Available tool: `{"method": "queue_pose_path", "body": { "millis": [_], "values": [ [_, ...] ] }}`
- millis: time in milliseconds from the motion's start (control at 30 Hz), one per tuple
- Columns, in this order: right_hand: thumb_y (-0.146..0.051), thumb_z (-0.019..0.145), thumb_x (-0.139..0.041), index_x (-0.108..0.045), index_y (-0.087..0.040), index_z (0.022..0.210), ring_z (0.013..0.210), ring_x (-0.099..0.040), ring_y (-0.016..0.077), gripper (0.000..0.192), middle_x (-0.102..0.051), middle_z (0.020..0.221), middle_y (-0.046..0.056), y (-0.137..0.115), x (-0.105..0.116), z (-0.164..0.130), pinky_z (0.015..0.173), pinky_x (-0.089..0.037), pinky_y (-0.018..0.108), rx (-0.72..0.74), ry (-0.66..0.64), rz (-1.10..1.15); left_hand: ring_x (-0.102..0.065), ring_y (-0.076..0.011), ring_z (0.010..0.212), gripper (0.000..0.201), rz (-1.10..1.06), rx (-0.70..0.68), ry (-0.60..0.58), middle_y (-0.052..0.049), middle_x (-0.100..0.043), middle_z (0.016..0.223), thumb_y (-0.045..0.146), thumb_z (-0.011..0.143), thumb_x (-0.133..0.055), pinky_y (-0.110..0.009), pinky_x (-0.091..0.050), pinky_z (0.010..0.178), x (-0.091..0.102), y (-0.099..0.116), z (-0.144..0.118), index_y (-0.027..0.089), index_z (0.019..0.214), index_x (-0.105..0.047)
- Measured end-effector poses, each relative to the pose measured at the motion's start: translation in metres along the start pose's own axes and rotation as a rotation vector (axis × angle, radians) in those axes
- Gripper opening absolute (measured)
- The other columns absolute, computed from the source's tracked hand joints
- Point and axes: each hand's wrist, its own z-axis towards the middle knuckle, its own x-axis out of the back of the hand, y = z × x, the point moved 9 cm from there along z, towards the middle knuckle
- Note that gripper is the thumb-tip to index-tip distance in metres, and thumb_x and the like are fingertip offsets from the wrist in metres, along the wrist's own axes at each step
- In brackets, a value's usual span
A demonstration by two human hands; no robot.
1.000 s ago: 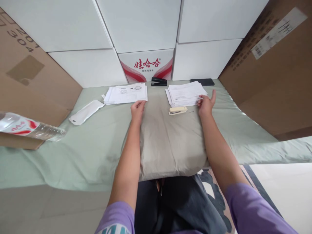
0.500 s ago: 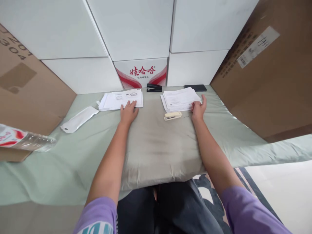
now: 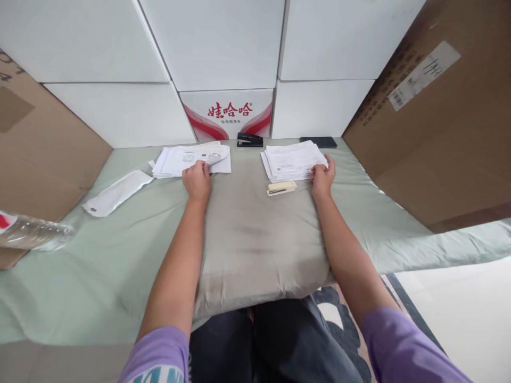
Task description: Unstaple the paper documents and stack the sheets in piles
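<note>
Paper, left: thin white printed sheets in a loose left stack [image 3: 191,159]; left hand [image 3: 197,181] fingers curl over its near edge, gripping the top sheet.
Paper, right: squarer right stack [image 3: 292,159]; right hand [image 3: 321,179] fingers pinch its near right corner.
Plastic: cream stapler [image 3: 281,188] just beside the right stack; black stapler [image 3: 249,140] at the far edge.
Surface: soft grey-beige pillow [image 3: 263,239] on wrinkled pale green sheet [image 3: 99,250].
Room: white cartons [image 3: 215,42] and brown cardboard [image 3: 439,127] all round.

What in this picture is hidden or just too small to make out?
- Print on both paper stacks: too small to read in the head view.
- Left hand: its fingertips curl onto the left stack, so its grip on a sheet is unclear.
- Right hand: fingers at the right stack's edge; any grip is hidden.
- Bottle: cut off by the left edge.
- Dark flat thing by the boxes: too small to identify.
</note>
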Motion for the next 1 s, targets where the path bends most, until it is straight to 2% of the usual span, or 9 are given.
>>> {"method": "queue_pose_path", "body": {
  "millis": [233, 367, 467, 600, 667, 733, 833, 933, 1000],
  "values": [
    [-0.035, 0.081, -0.050, -0.043, -0.019, 0.136, 0.053, -0.045, 0.0123, 0.058, -0.056, 0.079, -0.001, 0.008, -0.001, 0.005, 0.050, -0.041, 0.027, 0.029, -0.004, -0.042, -0.067, -0.0179, 0.081, 0.012, -0.415, 0.154, 0.284, -0.001, -0.065, 0.078, 0.021, 0.094, -0.051, -0.029, -0.048, 0.083, 0.036, -0.033, 0.000, 0.019, 0.106, -0.053],
    [-0.035, 0.089, -0.046, -0.051, -0.018, 0.125, 0.063, -0.052, 0.0156, 0.040, -0.053, 0.075, -0.001, -0.022, -0.003, -0.007, 0.065, -0.050, 0.034, 0.237, 0.015, -0.186, -0.064, -0.0121, 0.073, 0.019, -0.616, 0.242, 0.413, 0.003, -0.062, 0.075, 0.016, 0.089, -0.057, -0.025, -0.051, 0.078, 0.049, -0.035, 0.003, 0.016, 0.107, -0.050],
    [-0.037, 0.095, -0.044, -0.057, -0.019, 0.117, 0.072, -0.056, 0.0181, 0.031, -0.056, 0.080, 0.003, -0.064, -0.026, -0.041, 0.076, -0.052, 0.038, 0.477, -0.109, -0.343, -0.069, -0.0142, 0.086, 0.017, -0.611, 0.083, 0.451, -0.002, -0.068, 0.087, 0.024, 0.089, -0.061, -0.027, -0.052, 0.084, 0.059, 0.002, -0.007, 0.017, 0.104, -0.057],
    [-0.045, 0.095, -0.051, -0.059, -0.020, 0.122, 0.097, -0.060, 0.0255, 0.038, -0.064, 0.106, 0.013, -0.098, -0.093, -0.128, 0.092, -0.050, 0.046, 0.706, -0.580, -0.460, -0.070, -0.0156, 0.078, 0.021, -0.489, -0.178, 0.314, -0.003, -0.073, 0.085, 0.040, 0.089, -0.065, -0.027, -0.053, 0.080, 0.059, 0.076, -0.042, 0.020, 0.094, -0.068],
    [-0.054, 0.090, -0.059, -0.045, -0.019, 0.143, 0.103, -0.060, 0.0277, 0.065, -0.059, 0.129, 0.018, -0.097, -0.120, -0.172, 0.092, -0.051, 0.048, 0.676, -0.793, -0.420, -0.069, -0.0143, 0.073, 0.026, -0.493, -0.299, 0.280, -0.004, -0.074, 0.082, 0.044, 0.091, -0.063, -0.025, -0.052, 0.075, 0.063, 0.104, -0.067, 0.019, 0.092, -0.071],
    [-0.059, 0.085, -0.064, -0.032, -0.018, 0.153, 0.107, -0.061, 0.0289, 0.085, -0.054, 0.139, 0.020, -0.091, -0.137, -0.204, 0.088, -0.054, 0.045, 0.582, -0.920, -0.308, -0.068, -0.0134, 0.070, 0.030, -0.532, -0.354, 0.233, -0.005, -0.076, 0.084, 0.047, 0.093, -0.060, -0.024, -0.052, 0.071, 0.067, 0.119, -0.090, 0.020, 0.095, -0.073],
    [-0.054, 0.082, -0.069, -0.044, -0.019, 0.142, 0.109, -0.062, 0.0298, 0.074, -0.061, 0.130, 0.018, -0.080, -0.147, -0.223, 0.084, -0.055, 0.042, 0.447, -0.962, -0.182, -0.069, -0.0135, 0.071, 0.033, -0.633, -0.336, 0.132, -0.005, -0.077, 0.090, 0.049, 0.097, -0.055, -0.023, -0.052, 0.067, 0.066, 0.119, -0.111, 0.022, 0.101, -0.074],
    [-0.047, 0.083, -0.068, -0.051, -0.020, 0.129, 0.104, -0.066, 0.0274, 0.056, -0.066, 0.121, 0.015, -0.065, -0.149, -0.221, 0.080, -0.057, 0.039, 0.268, -0.947, -0.078, -0.070, -0.0144, 0.070, 0.034, -0.633, -0.327, 0.063, -0.005, -0.078, 0.090, 0.049, 0.098, -0.052, -0.024, -0.052, 0.065, 0.058, 0.115, -0.120, 0.023, 0.103, -0.073],
    [-0.045, 0.085, -0.065, -0.050, -0.022, 0.127, 0.100, -0.068, 0.0251, 0.051, -0.068, 0.118, 0.013, -0.058, -0.149, -0.217, 0.080, -0.058, 0.038, 0.162, -0.929, 0.015, -0.072, -0.0155, 0.072, 0.033, -0.583, -0.386, 0.039, -0.006, -0.078, 0.092, 0.047, 0.099, -0.052, -0.025, -0.053, 0.068, 0.052, 0.118, -0.121, 0.023, 0.106, -0.073]
  ]
}}
